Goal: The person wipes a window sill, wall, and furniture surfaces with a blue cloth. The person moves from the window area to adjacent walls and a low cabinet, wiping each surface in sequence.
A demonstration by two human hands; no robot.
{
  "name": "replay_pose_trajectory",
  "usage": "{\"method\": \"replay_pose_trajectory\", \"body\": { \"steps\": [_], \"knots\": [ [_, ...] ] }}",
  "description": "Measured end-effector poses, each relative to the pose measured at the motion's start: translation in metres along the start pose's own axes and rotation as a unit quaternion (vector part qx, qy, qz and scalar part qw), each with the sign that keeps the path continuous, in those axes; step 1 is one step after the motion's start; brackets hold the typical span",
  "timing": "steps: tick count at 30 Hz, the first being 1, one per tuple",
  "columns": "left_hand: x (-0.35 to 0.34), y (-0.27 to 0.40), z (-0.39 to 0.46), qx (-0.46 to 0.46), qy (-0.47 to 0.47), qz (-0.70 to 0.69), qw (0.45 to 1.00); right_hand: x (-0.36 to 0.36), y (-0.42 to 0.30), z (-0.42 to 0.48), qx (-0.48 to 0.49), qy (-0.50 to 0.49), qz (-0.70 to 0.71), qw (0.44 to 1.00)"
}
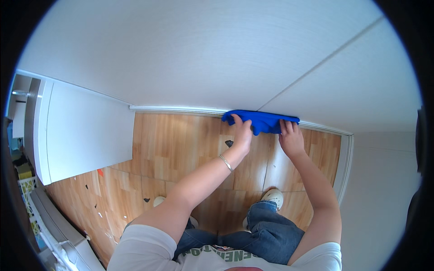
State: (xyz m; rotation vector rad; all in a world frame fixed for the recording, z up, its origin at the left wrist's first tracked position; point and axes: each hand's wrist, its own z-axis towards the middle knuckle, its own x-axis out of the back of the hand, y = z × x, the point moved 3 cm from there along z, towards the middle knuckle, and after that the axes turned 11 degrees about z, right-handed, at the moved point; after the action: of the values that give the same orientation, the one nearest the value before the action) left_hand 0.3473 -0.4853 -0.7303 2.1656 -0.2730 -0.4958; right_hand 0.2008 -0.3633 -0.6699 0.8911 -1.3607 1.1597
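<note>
A blue cloth is spread lengthwise against the foot of the large white panel, over the pale baseboard trim. My left hand grips the cloth's left part, thumb and fingers around a fold. At its right end, my right hand has its fingers laid on the cloth, which partly hides how firmly they hold it. A bracelet circles my left wrist. Behind the cloth, a stretch of the trim is hidden, right where the panel's vertical seam comes down.
On the wood-patterned floor, several dark scraps lie about, one close to my left forearm. A white cabinet juts out on the left. A grey padded piece and a white lattice basket stand at lower left. My shoes are below.
</note>
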Motion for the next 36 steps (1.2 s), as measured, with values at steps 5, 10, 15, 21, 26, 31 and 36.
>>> {"method": "replay_pose_trajectory", "body": {
  "steps": [5,10,15,21,26,31,36],
  "knots": [
    [-0.014,-0.001,-0.006,0.031,-0.031,-0.002,0.999,-0.039,-0.026,-0.007,-0.247,0.125,0.165,0.947],
    [0.015,0.027,-0.009,-0.08,0.038,0.113,0.99,-0.065,-0.063,0.056,-0.334,0.287,0.333,0.834],
    [0.001,0.025,-0.017,-0.061,0.051,0.078,0.994,-0.056,-0.069,0.063,-0.391,0.339,0.409,0.752],
    [-0.062,-0.01,-0.021,-0.025,-0.068,0.132,0.989,-0.044,-0.014,0.042,-0.408,0.415,0.402,0.707],
    [-0.112,-0.033,-0.018,-0.036,-0.142,0.195,0.97,-0.035,0.056,0.008,-0.366,0.446,0.378,0.724],
    [-0.16,-0.04,-0.029,-0.036,-0.202,0.283,0.937,-0.036,0.129,-0.023,-0.41,0.442,0.368,0.708],
    [-0.197,-0.051,-0.037,-0.01,-0.26,0.269,0.927,-0.031,0.188,-0.047,-0.414,0.487,0.371,0.674]
  ]
}}
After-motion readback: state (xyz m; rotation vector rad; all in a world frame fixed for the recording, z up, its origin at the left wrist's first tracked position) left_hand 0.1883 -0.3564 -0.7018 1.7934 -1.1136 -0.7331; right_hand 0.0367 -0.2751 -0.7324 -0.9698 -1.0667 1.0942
